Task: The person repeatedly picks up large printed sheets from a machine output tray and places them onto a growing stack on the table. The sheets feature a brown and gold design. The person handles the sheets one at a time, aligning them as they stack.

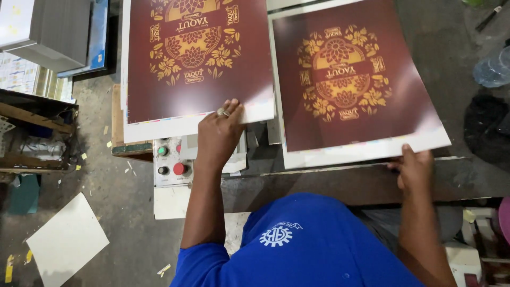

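While one printed sheet [199, 64] is pressed flat by the left hand [220, 133], another sheet [356, 85] is gripped at the bench [329, 183] edge by the right hand [414, 170], not yet stacked.

Two printed sheets lie side by side: left sheet [196, 64] under the left hand [219, 133], right sheet [356, 85] (near corner held) by the right hand [413, 169].
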